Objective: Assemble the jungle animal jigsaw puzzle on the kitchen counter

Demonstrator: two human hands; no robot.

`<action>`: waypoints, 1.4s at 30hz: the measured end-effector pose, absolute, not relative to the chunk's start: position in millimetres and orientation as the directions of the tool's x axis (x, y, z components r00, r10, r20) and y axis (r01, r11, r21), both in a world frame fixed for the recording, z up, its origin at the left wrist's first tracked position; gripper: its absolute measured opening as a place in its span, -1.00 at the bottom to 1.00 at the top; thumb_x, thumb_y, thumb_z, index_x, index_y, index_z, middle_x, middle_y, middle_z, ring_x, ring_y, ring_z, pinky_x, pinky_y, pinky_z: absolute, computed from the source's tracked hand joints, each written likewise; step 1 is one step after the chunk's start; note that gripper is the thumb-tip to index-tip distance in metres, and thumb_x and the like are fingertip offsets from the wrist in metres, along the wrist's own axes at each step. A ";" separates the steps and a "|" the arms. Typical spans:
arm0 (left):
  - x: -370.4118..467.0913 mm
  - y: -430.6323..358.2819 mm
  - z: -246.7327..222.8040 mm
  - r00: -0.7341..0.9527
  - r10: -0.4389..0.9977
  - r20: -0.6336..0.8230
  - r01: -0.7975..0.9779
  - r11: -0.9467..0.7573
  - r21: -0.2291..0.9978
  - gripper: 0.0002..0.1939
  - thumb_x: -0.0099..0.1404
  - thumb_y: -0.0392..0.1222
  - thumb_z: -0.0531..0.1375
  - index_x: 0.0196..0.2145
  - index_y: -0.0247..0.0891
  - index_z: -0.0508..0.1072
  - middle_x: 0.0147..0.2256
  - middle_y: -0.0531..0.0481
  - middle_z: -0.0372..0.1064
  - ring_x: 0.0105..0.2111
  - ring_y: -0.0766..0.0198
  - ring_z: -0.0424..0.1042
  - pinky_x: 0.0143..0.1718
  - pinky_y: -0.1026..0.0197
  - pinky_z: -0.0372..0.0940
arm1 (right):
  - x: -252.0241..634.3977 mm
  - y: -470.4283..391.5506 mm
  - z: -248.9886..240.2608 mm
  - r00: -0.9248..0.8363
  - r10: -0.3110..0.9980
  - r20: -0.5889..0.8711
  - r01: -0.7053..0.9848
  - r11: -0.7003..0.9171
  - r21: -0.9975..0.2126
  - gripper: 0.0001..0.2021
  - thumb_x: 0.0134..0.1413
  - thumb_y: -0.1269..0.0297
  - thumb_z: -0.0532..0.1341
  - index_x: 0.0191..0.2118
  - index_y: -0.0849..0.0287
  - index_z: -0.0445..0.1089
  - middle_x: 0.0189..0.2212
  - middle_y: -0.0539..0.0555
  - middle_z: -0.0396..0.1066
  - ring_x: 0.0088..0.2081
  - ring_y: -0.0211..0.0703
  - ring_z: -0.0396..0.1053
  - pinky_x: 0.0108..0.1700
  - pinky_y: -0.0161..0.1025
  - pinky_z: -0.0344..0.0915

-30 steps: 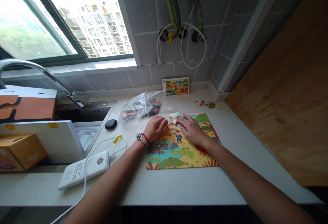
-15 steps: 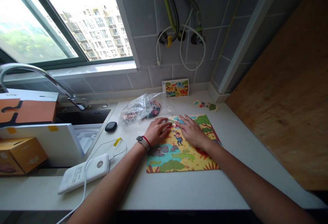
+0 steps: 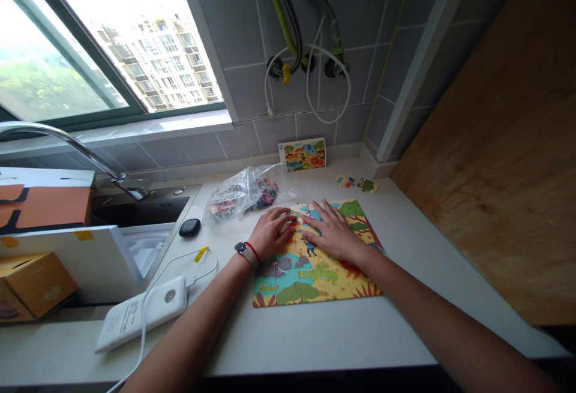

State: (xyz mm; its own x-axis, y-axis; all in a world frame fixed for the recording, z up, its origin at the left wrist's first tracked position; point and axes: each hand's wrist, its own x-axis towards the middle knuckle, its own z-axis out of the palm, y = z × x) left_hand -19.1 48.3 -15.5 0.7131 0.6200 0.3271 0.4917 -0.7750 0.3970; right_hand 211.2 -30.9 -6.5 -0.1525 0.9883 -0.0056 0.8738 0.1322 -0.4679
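A colourful jigsaw puzzle [image 3: 315, 285] with animals, water and trees lies flat on the white counter, its pieces joined. On its upper left part rests my left hand [image 3: 272, 231], fingers stretched and slightly bent over the puzzle's edge. My right hand [image 3: 332, 232] lies flat across the upper middle, fingers spread, covering part of the picture. Neither hand holds anything. Behind the puzzle a small picture card [image 3: 304, 154] with a similar scene leans against the wall. Several loose puzzle pieces [image 3: 366, 185] lie at the back right.
Left of the puzzle is a clear plastic bag [image 3: 245, 192] of puzzle pieces. A small black case [image 3: 189, 228] and a white power bank [image 3: 141, 314] with a cable lie further left. Boxes [image 3: 45, 207] stand by the sink and tap [image 3: 90, 156]. A wooden panel [image 3: 490, 159] bounds the right side.
The view has shifted slightly. My right hand's fingers have spread further apart on the puzzle, the thumb now over the printed figure. My left hand stays at the puzzle's upper left.
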 end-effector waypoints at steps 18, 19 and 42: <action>-19.1 49.3 -19.8 0.680 0.655 0.330 0.548 -0.752 0.365 -0.64 0.48 -0.05 0.13 0.11 -0.20 0.52 0.15 -0.20 0.43 0.16 -0.10 0.38 0.22 -0.18 0.31 | 213.6 -25.8 -12.9 -0.007 0.972 0.236 0.838 0.135 -0.529 -0.70 0.29 0.16 0.22 -0.01 0.18 0.58 0.21 0.27 0.41 0.26 0.13 0.31 0.35 0.04 0.21; -19.2 49.3 -20.6 0.668 0.667 0.331 0.565 -0.743 0.359 -0.64 0.48 -0.04 0.13 0.11 -0.20 0.53 0.16 -0.20 0.42 0.16 -0.12 0.38 0.22 -0.19 0.31 | 214.1 -25.9 -11.5 -0.014 0.970 0.242 0.835 0.145 -0.532 -0.74 0.27 0.19 0.23 -0.05 0.17 0.59 0.18 0.26 0.43 0.23 0.12 0.34 0.33 0.03 0.23; -27.3 67.6 -38.3 0.662 0.715 0.225 0.557 -0.670 0.490 -0.41 0.26 -0.45 0.07 0.14 -0.08 0.58 0.30 -0.07 0.32 0.31 -0.07 0.27 0.36 -0.23 0.19 | 225.6 -26.1 -16.4 -0.126 0.987 -0.096 0.806 0.046 -0.591 -0.52 0.39 0.23 0.05 0.35 -0.09 0.35 0.52 0.04 -0.09 0.53 0.26 -0.33 0.47 0.30 -0.22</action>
